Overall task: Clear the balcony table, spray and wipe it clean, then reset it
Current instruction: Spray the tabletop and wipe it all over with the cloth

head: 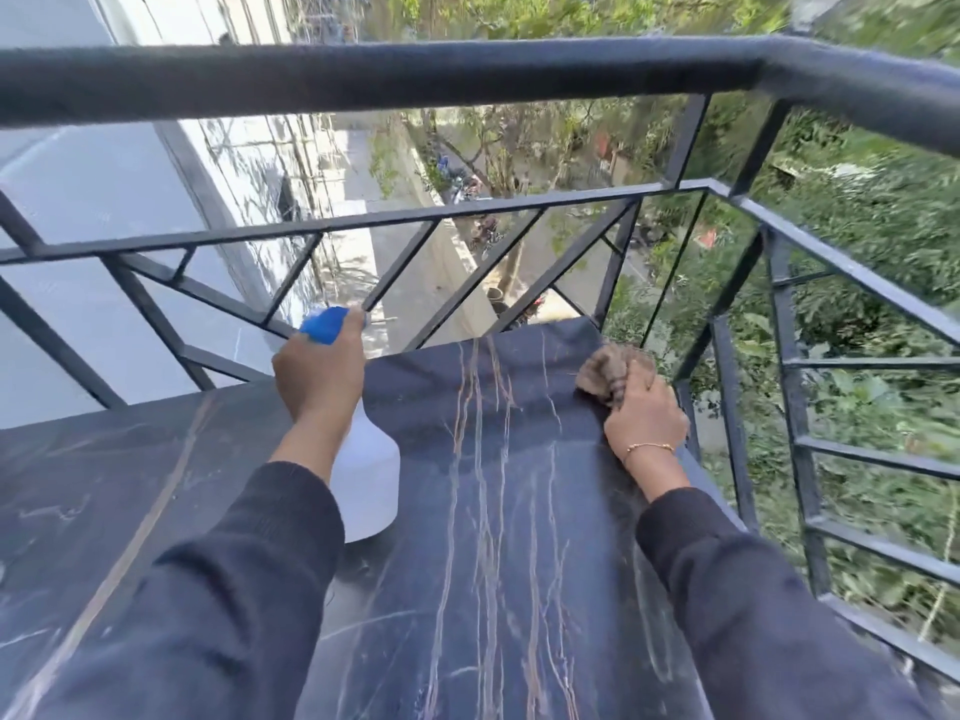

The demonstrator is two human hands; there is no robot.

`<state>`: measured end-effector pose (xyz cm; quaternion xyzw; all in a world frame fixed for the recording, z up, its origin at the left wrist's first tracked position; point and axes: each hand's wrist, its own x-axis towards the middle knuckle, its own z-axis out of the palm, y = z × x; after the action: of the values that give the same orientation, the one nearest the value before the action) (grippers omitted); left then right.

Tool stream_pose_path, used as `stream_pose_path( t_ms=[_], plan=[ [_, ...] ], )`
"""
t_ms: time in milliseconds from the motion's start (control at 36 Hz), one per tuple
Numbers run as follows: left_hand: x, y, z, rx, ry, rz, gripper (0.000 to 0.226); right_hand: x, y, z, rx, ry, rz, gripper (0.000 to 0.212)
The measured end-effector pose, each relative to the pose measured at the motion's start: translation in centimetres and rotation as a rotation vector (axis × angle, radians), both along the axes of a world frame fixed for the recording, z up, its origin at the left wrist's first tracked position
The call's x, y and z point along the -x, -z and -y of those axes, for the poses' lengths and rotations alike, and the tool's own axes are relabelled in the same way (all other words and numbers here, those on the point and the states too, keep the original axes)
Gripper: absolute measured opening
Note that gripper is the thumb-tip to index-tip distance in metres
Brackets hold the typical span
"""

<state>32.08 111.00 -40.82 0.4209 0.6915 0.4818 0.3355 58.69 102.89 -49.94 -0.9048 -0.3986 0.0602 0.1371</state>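
1. Table (519,511): a dark slab veined like marble, pushed into the corner of the balcony. It looks hard, smooth and heavy, so it should stay put under a firm wipe, and once sprayed it will likely be slick under the cloth. Nothing else stands on the part in view, so the clearing step seems done.

2. Cloth (613,368): a soft, bunched brownish rag with dark stripes, lying on the far right corner of the slab. The right hand (645,413) has its fingers curled over the near side of the bundle and presses it down on the surface. Being limp, it will handle best balled up under the palm; loose ends beyond the fingers may drag or slip off the edge just to the right.

3. Spray bottle (369,459): white translucent plastic with a blue trigger head (324,324). The left hand (319,374) is wrapped round the neck just under the head, the body hanging below the grip with its base at the slab; whether it touches, I cannot tell. It looks light and rigid, with the neck the sensible hold. How full it is cannot be told.

4. Railing (415,70): black metal bars close beyond both hands, with a drop to the street past them, so anything pushed off the far edge would be lost.
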Motion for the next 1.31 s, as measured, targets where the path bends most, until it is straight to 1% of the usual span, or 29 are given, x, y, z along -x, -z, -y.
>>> stream_pose_path(
  t_ms=[56, 139, 222, 361, 444, 500, 583, 639, 694, 778, 889, 972, 1056, 1111, 1167, 1250, 1306],
  plan=[
    [0.1, -0.1, 0.0, 0.008, 0.002, 0.002, 0.041, 0.6, 0.2, 0.5, 0.02, 0.057, 0.001, 0.066],
    [0.2, 0.0, -0.1, 0.001, 0.018, 0.026, 0.039, 2.2, 0.2, 0.1, 0.034, 0.116, -0.008, 0.067],
    [0.1, 0.0, 0.0, -0.021, 0.04, 0.006, 0.036, 4.3, -0.1, -1.8, 0.032, 0.1, -0.01, 0.069],
    [0.1, 0.3, -0.3, -0.038, 0.053, -0.001, 0.032, 9.6, -0.4, -6.7, -0.001, -0.146, -0.023, 0.065],
    [0.0, 0.2, -0.4, -0.049, 0.048, -0.041, 0.037, 13.5, -0.1, -8.5, -0.026, -0.355, -0.019, 0.064],
    [-0.2, 0.0, -0.3, -0.06, 0.041, -0.073, 0.035, 15.7, 0.0, -8.5, -0.033, -0.489, -0.021, 0.066],
    [-0.2, 0.0, -0.2, -0.062, 0.047, -0.075, 0.033, 17.5, 0.2, -7.1, -0.034, -0.645, -0.049, 0.066],
    [-0.4, -0.1, -0.1, -0.052, 0.057, -0.064, 0.033, 17.3, 0.3, -5.7, -0.035, -0.719, -0.057, 0.064],
    [-0.4, -0.1, -0.2, -0.039, 0.055, -0.059, 0.034, 16.0, 0.3, -4.7, -0.064, -0.74, -0.058, 0.063],
    [-0.6, 0.0, -0.5, -0.035, 0.057, -0.052, 0.038, 12.2, -0.3, -3.4, -0.087, -0.628, -0.045, 0.063],
    [-0.6, 0.2, -0.3, -0.032, 0.051, -0.072, 0.04, 5.4, -1.2, -2.1, -0.016, -0.371, 0.004, 0.064],
    [-0.5, 0.0, 0.1, -0.046, 0.065, -0.12, 0.046, 1.4, -1.6, -0.9, 0.019, -0.194, -0.009, 0.066],
    [-0.7, -0.3, 0.6, -0.01, 0.193, -0.171, 0.047, -1.0, -1.6, 0.7, 0.003, -0.06, -0.018, 0.065],
    [-1.2, -0.6, 1.3, 0.009, 0.335, -0.166, 0.043, -2.2, -1.8, 1.8, -0.054, 0.053, -0.085, 0.059],
    [-1.7, -0.7, 2.2, 0.014, 0.43, -0.166, 0.038, -3.3, -2.0, 3.4, -0.118, 0.166, -0.179, 0.048],
    [-2.8, -0.5, 3.9, 0.018, 0.487, -0.179, 0.036, -4.8, -1.8, 6.1, -0.212, 0.309, -0.265, 0.036],
    [-3.6, -0.1, 5.1, 0.03, 0.515, -0.174, 0.037, -5.5, -1.4, 7.7, -0.276, 0.398, -0.327, 0.034]
  ],
)
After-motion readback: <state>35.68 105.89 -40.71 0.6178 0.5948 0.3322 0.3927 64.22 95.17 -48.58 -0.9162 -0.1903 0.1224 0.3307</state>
